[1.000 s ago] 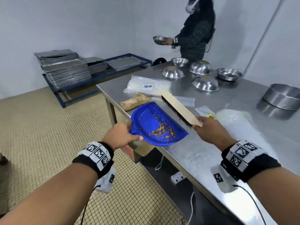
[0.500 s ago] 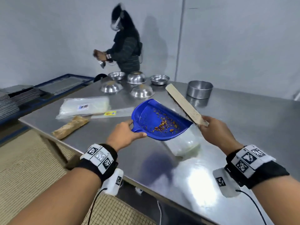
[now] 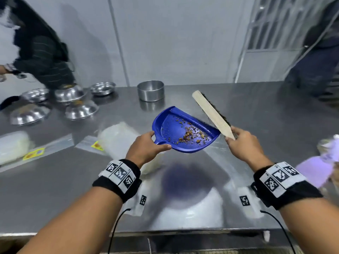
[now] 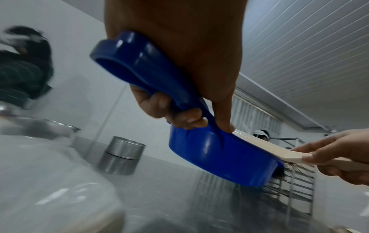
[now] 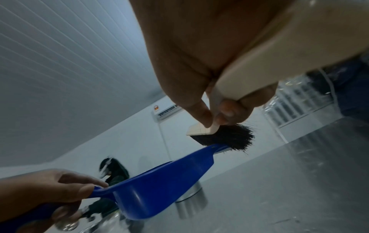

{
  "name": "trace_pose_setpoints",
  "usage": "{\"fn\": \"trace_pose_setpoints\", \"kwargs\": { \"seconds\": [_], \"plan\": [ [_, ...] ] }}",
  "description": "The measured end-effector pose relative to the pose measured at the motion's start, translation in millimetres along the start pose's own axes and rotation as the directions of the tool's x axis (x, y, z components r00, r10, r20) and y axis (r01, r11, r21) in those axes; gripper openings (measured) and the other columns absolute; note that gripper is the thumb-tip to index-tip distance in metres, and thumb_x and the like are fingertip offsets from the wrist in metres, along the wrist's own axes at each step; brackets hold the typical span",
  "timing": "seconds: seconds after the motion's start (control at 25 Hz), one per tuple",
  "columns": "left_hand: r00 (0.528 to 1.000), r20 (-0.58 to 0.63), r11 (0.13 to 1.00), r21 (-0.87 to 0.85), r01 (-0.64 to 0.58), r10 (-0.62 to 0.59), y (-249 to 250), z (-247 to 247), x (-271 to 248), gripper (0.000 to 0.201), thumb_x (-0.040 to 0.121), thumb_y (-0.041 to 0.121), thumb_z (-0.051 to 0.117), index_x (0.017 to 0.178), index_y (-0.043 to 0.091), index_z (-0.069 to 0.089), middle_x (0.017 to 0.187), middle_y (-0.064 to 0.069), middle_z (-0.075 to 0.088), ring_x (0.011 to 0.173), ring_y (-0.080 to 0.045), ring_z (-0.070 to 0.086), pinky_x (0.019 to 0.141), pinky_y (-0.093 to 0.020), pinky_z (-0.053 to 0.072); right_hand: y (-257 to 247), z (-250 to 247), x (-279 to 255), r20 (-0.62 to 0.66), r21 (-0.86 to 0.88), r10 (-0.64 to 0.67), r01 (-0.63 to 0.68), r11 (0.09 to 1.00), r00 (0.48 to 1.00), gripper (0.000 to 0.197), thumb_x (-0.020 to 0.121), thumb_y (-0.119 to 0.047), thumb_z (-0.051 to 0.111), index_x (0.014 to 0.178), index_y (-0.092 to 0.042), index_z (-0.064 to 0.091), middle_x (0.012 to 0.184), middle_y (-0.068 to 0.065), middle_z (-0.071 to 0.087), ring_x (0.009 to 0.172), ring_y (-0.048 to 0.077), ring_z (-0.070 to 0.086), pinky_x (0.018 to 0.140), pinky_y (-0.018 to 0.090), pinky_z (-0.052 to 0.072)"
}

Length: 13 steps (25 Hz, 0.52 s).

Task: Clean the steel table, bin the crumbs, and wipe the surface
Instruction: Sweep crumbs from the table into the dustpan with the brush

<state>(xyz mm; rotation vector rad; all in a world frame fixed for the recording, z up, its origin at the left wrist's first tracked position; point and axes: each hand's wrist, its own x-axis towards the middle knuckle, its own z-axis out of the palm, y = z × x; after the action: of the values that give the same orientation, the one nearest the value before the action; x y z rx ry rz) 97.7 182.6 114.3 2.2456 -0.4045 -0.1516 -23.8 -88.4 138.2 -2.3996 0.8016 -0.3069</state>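
A blue dustpan point(image 3: 185, 131) with brown crumbs point(image 3: 189, 134) in it hangs above the steel table point(image 3: 266, 114). My left hand point(image 3: 146, 147) grips its handle; the left wrist view shows the fingers curled round the handle point(image 4: 179, 100). My right hand point(image 3: 244, 143) grips the handle of a wooden brush point(image 3: 212, 114) with black bristles point(image 5: 229, 137). The brush lies along the dustpan's right edge, its bristles touching the rim. The dustpan point(image 5: 159, 186) tilts up toward the brush in the right wrist view.
Several steel bowls point(image 3: 80, 109) and a round steel tin point(image 3: 150, 90) stand at the back of the table. Plastic bags point(image 3: 117, 136) lie left of the dustpan, a bottle point(image 3: 326, 147) at the right edge. One person point(image 3: 42, 52) stands far left, another point(image 3: 315, 52) far right.
The view has swung right across the table. Both hands have carried the dustpan and brush from the table's left edge to over its middle, still held the same way.
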Motion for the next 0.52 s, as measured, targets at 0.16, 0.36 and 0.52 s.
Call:
{"fn": "trace_pose_setpoints", "kwargs": {
  "seconds": [0.16,0.36,0.52],
  "plan": [
    [0.981,0.152,0.992,-0.035,-0.117,0.121,26.7,47.7,28.0,0.054,0.064,0.05,0.084,0.11,0.031,0.063,0.069,0.009,0.062,0.067,-0.027,0.058,0.061,-0.029,0.045,41.5,-24.8,-18.9,-0.135,-0.007,0.146,-0.149,0.989,0.98,0.042,0.092,-0.029,0.055,0.134,-0.028,0.052,0.122,0.009,0.065,0.108,0.035,0.058,0.082,0.034,0.046],
    [0.903,0.311,0.955,-0.126,-0.269,0.295,61.1,89.9,42.1,0.051,0.066,0.05,0.083,0.109,0.03,0.064,0.066,0.007,0.065,0.056,-0.015,0.054,0.058,-0.029,0.042,75.4,-53.6,-60.0,-0.284,0.044,0.329,-0.33,0.943,0.901,0.046,0.091,-0.032,0.053,0.137,-0.032,0.048,0.121,0.007,0.065,0.106,0.033,0.059,0.086,0.035,0.047],
    [0.813,0.421,0.915,-0.16,-0.37,0.402,90.9,129.9,35.3,0.051,0.065,0.051,0.084,0.108,0.031,0.063,0.072,0.003,0.069,0.052,-0.015,0.051,0.055,-0.03,0.041,97.5,-70.7,-111.2,-0.38,0.096,0.446,-0.445,0.89,0.81,0.046,0.09,-0.033,0.055,0.135,-0.034,0.051,0.127,0.006,0.063,0.111,0.035,0.058,0.091,0.038,0.047]
  ]
}}
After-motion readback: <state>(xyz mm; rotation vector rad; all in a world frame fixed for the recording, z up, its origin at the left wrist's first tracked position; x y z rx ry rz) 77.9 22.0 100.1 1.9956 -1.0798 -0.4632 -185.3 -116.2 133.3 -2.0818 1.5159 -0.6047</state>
